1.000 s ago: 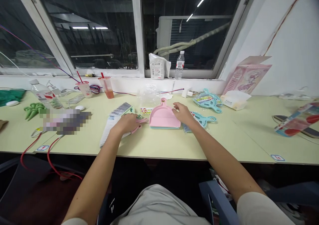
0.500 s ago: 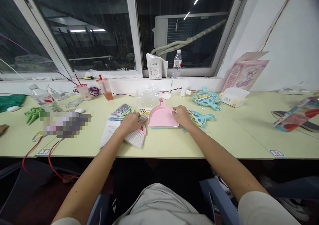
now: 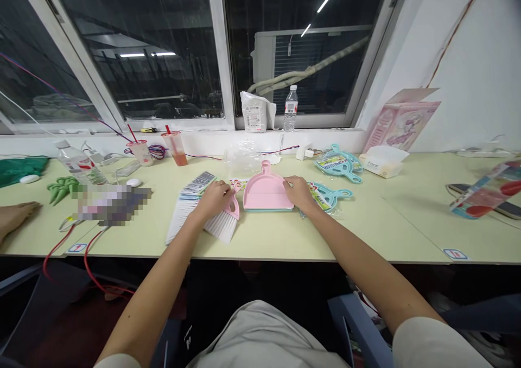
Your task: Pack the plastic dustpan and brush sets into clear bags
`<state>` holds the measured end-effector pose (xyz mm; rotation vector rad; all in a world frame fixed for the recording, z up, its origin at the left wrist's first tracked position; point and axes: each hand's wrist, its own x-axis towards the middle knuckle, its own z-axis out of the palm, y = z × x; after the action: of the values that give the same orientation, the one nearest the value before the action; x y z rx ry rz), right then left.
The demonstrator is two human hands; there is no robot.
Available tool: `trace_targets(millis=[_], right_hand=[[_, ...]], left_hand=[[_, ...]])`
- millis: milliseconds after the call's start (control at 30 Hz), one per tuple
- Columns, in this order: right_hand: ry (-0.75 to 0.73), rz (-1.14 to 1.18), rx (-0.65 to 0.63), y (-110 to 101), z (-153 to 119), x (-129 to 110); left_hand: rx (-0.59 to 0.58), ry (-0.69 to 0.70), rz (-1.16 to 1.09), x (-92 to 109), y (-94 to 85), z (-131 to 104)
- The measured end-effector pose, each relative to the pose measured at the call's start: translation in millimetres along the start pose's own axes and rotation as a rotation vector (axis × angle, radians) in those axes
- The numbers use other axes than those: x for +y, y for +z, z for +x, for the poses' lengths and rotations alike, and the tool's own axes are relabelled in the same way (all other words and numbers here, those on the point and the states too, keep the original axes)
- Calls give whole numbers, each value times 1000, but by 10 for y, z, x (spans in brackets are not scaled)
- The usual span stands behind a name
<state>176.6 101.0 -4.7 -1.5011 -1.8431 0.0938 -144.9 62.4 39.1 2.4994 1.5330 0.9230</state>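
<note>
My left hand (image 3: 217, 198) is closed over a pink hand brush (image 3: 233, 210) with white bristles, fingers curled at its handle side. Beneath and left of that hand several more white-bristled brushes (image 3: 181, 210) lie fanned out, partly hidden by the hand and forearm. A pink dustpan (image 3: 266, 193) lies flat in front of me, its handle pointing to the window. Under its front lip a thin bluish edge shows. My right hand (image 3: 298, 191) grips the dustpan's right side. Just beyond that hand lies a wrapped blue dustpan set (image 3: 331, 193), partly covered by it.
Another wrapped blue set (image 3: 338, 163) lies farther back, by a tissue box (image 3: 385, 160). Clear plastic wrapping (image 3: 241, 159) sits behind the dustpan. Drink cups (image 3: 175, 150) and a water bottle (image 3: 79, 162) stand at back left. Another person's hand (image 3: 18, 216) rests at the far left.
The other person's hand has come farther into view at the left. The view has shifted slightly. My hands stay on the brush and the dustpan.
</note>
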Motion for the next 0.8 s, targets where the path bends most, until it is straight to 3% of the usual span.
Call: trace_targets(millis=[167, 267, 400, 500, 633, 800], right_hand=[[50, 194, 107, -49, -16, -87], [138, 404, 179, -107, -2, -128], [172, 668, 255, -185, 26, -196], [110, 893, 219, -219, 12, -273], [29, 1110, 32, -230, -49, -351], [25, 1164, -48, -213, -104, -364]], left_hand=[[101, -30, -97, 217, -329, 86], [151, -7, -213, 460, -411, 172], [156, -30, -422, 847, -312, 336], [159, -71, -464, 1107, -169, 480], [290, -40, -262, 1292, 1, 605], [506, -23, 25, 1296, 81, 594]])
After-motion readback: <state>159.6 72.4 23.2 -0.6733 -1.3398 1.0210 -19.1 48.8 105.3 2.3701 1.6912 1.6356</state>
